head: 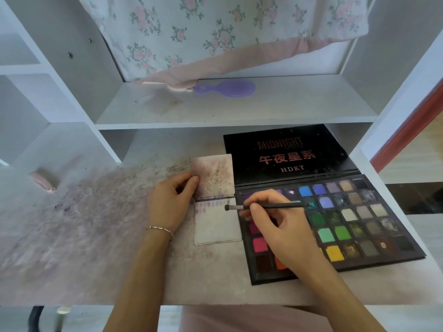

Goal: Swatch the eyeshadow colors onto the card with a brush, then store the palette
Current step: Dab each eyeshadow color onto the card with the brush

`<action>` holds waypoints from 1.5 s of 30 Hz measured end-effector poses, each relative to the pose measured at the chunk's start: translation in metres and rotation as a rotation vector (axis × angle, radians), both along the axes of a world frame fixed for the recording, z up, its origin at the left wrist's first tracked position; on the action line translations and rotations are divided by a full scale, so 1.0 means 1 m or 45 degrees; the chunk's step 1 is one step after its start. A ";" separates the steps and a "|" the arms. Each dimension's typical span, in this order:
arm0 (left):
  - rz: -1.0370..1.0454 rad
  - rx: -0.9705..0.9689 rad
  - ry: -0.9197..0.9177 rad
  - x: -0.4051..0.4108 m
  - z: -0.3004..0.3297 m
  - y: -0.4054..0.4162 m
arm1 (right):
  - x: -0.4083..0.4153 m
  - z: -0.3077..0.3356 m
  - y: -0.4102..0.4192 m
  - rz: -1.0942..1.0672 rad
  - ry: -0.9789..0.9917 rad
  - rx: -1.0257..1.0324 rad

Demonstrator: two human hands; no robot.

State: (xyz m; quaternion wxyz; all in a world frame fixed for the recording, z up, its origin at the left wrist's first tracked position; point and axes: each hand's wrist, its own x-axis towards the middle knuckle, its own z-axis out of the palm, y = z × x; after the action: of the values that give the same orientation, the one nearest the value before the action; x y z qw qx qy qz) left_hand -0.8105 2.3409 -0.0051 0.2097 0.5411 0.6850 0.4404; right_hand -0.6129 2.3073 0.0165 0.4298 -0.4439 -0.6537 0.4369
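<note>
An open black eyeshadow palette (359, 219) with many coloured pans lies on the right of the desk, its lid (285, 154) flat behind it. A folded white card (215, 226) lies left of it, with a row of faint purple swatches along its top and a stained upper flap (212, 174). My left hand (171, 204) holds the flap's left edge with thumb and fingers. My right hand (275, 224) grips a thin black brush (263, 207), whose tip is over the card's upper right, near the swatch row.
The desk surface (84, 224) is smeared with purple powder. A purple hairbrush (225, 88) lies on the shelf above, under a floral cloth (215, 32). A pink object (43, 180) sits at the left. White shelf walls (383, 130) flank the desk.
</note>
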 end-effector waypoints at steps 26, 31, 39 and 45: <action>-0.002 -0.013 0.024 0.001 0.002 -0.002 | -0.028 -0.006 0.016 0.015 -0.197 0.004; 0.000 -0.005 -0.010 0.002 0.002 -0.002 | -0.029 -0.006 0.017 0.013 -0.197 0.015; 0.007 -0.006 -0.018 0.002 0.002 -0.002 | -0.028 -0.007 0.017 0.008 -0.192 0.012; 0.013 0.001 -0.005 0.002 0.001 -0.001 | -0.028 -0.008 0.017 0.004 -0.194 0.008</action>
State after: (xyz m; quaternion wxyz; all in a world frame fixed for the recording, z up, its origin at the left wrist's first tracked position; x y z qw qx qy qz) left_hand -0.8085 2.3394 -0.0038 0.2084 0.5369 0.6873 0.4427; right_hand -0.6412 2.3244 0.0087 0.3794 -0.4735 -0.6866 0.4005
